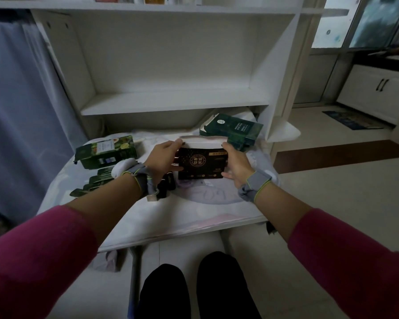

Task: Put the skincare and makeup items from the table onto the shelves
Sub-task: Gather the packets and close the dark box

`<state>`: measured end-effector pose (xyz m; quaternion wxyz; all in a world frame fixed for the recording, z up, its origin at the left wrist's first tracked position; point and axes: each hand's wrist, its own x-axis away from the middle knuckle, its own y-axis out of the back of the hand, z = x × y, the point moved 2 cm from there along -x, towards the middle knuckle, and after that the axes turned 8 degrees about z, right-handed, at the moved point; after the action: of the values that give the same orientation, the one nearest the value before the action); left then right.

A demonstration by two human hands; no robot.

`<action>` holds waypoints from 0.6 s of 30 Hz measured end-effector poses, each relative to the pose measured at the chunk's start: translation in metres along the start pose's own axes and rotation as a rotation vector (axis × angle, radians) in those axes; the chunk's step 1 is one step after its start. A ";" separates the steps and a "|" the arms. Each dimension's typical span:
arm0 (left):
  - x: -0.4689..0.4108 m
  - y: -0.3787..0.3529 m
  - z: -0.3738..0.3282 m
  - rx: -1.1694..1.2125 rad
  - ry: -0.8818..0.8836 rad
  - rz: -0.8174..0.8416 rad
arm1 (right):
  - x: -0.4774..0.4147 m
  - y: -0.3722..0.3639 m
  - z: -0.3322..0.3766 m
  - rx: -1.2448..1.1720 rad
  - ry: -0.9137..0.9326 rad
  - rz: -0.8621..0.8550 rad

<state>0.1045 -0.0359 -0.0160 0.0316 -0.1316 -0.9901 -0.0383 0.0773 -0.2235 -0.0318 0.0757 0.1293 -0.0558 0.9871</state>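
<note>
A black box with gold print (pixel 202 163) is held over the middle of the table (pixel 217 210); its white flap stands open at the far edge. My left hand (pixel 162 157) grips its left end, thumb and fingers round the flap corner. My right hand (pixel 236 163) grips its right end. A green box with fruit pictures (pixel 106 151) lies at the left. A dark green mask box (pixel 234 130), its flap open, lies at the back right. Several dark green sachets (pixel 95 180) fan out near my left wrist. The white shelf (pixel 171 102) above the table is bare.
Small dark items (pixel 167 184) sit under my left wrist, partly hidden. The top shelf (pixel 148 5) holds several products, cut off by the frame. A blue curtain (pixel 16 116) hangs at the left. A white cabinet (pixel 378 90) stands at the far right. My feet (pixel 194 291) are below the table.
</note>
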 end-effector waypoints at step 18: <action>-0.001 -0.008 -0.009 0.012 -0.208 0.025 | 0.000 0.002 0.011 0.003 0.414 -0.033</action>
<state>0.1038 -0.0444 -0.0080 -0.0700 -0.1472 -0.9865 -0.0179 0.0800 -0.2272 -0.0213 0.1015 -0.0756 -0.0352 0.9913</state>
